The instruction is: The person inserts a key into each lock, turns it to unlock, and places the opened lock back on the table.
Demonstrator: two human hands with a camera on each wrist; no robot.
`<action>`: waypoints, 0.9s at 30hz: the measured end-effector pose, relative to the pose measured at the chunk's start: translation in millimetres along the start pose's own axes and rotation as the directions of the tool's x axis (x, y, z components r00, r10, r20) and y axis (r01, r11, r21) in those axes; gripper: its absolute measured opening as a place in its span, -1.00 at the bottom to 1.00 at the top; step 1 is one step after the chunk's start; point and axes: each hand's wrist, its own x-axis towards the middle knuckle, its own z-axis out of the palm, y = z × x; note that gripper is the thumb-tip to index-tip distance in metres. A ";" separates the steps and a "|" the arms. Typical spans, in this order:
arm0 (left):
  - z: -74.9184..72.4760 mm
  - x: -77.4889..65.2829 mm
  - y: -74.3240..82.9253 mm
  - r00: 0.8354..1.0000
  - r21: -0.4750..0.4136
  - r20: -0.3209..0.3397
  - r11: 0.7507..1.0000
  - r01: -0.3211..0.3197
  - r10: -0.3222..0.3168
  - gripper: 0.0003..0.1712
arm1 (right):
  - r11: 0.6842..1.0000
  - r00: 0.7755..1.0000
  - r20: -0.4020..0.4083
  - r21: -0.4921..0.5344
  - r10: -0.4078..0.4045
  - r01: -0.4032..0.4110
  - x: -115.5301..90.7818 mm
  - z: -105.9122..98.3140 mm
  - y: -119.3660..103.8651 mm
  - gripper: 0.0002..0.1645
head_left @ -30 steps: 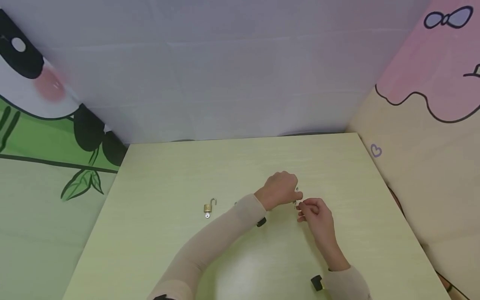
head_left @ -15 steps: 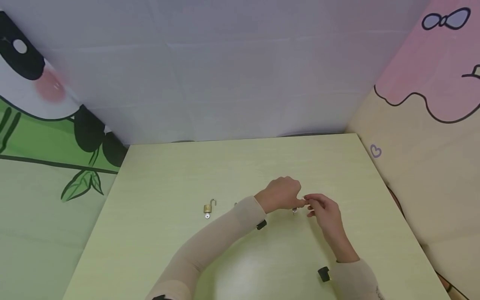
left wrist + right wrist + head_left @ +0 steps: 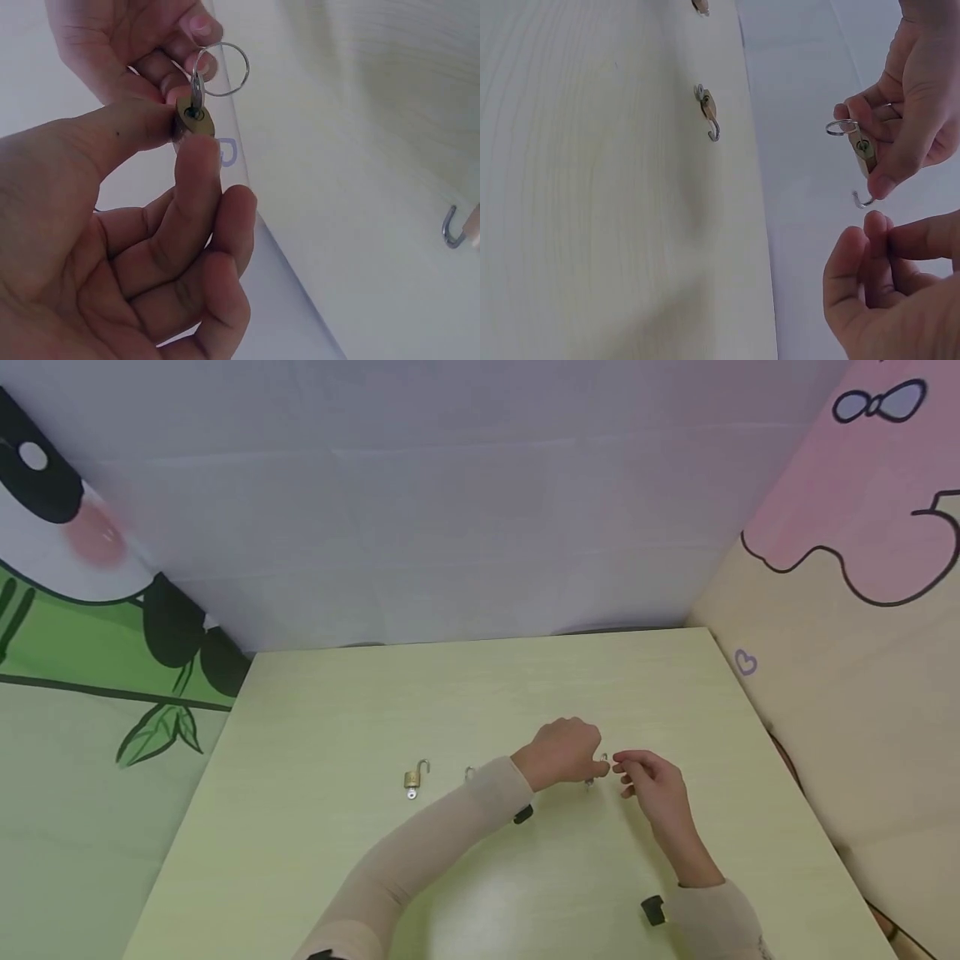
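My left hand (image 3: pixel 562 750) pinches a small brass padlock (image 3: pixel 866 159) between thumb and fingers, above the table. A key sits in the padlock's keyhole, with a split ring (image 3: pixel 226 69) hanging from it. The padlock's steel shackle (image 3: pixel 861 201) stands open, its hooked end pointing toward my right hand (image 3: pixel 648 785). Just apart from that hook, the right hand's fingers are loosely bent with nothing visible between them. Another brass padlock (image 3: pixel 412 779) lies on the table at left, shackle open and key in it. A further open shackle (image 3: pixel 469 772) shows behind my left sleeve.
The pale wooden table (image 3: pixel 337 710) ends at a grey-white cloth wall (image 3: pixel 465 527) behind. Printed cloth panels stand at both sides. A black strap piece (image 3: pixel 653 910) sticks out by the right cuff, and another (image 3: pixel 523 813) below the left wrist.
My right hand has moved up and to the right from below the padlock, touched its shackle end, then drawn slightly away. The left hand has lowered a little, still holding the padlock.
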 end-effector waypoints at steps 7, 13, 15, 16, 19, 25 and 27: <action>15.8 17.6 1.1 1.000 -0.040 -0.014 0.999 0.007 -0.007 -0.58 | 0.981 0.997 -0.012 -0.177 -0.081 0.077 -5.2 -18.5 6.0 -0.74; 27.4 35.1 3.7 0.999 -0.038 -0.017 0.998 0.044 -0.044 -0.59 | 0.843 0.961 0.005 -0.479 -0.275 0.244 -13.2 -33.0 5.6 -0.85; 31.5 40.1 3.7 0.998 -0.023 -0.017 0.998 0.064 -0.064 -0.59 | 0.770 0.939 0.030 -0.564 -0.343 0.299 -16.2 -34.3 3.7 -0.85; 33.4 42.5 3.6 0.997 -0.017 -0.018 0.997 0.072 -0.072 -0.59 | 0.738 0.930 0.046 -0.594 -0.365 0.319 -17.6 -34.6 3.0 -0.85; 39.6 49.0 3.4 0.995 -0.009 -0.023 0.995 0.095 -0.095 -0.58 | 0.671 0.918 0.080 -0.658 -0.388 0.341 -21.7 -34.0 0.7 -0.85; 54.9 65.8 3.7 0.995 -0.072 0.011 0.992 0.101 -0.100 -0.52 | 0.660 0.936 0.099 -0.685 -0.337 0.309 -26.2 -33.8 -0.9 -0.87; 60.4 69.7 2.4 0.995 -0.092 0.029 0.991 0.100 -0.098 -0.55 | 0.664 0.943 0.102 -0.686 -0.317 0.297 -26.9 -34.2 -0.1 -0.87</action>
